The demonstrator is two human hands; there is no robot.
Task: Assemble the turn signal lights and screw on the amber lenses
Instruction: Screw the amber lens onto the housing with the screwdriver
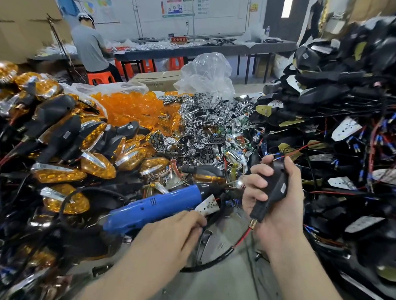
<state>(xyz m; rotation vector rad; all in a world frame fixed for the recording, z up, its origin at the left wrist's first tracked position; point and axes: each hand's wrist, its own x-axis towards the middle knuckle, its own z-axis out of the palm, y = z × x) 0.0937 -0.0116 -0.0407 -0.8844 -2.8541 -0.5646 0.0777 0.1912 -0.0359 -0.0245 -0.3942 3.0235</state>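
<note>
My right hand (274, 197) grips a black turn signal housing (275, 186), held upright with its threaded stem and red wire (241, 239) hanging below. My left hand (176, 227) rests beside the blue electric screwdriver (154, 206), which lies on the table with its tip pointing right; whether the fingers hold anything is hidden. Loose amber lenses (131, 107) are heaped behind in an open bag. Chrome reflectors (206, 127) form a pile in the middle.
Finished amber-lensed signals (95, 166) are stacked at the left. Black housings with wires (351, 110) tower on the right. A clear plastic bag (206, 73) sits behind the piles. A person in a grey shirt (88, 47) sits at a far table.
</note>
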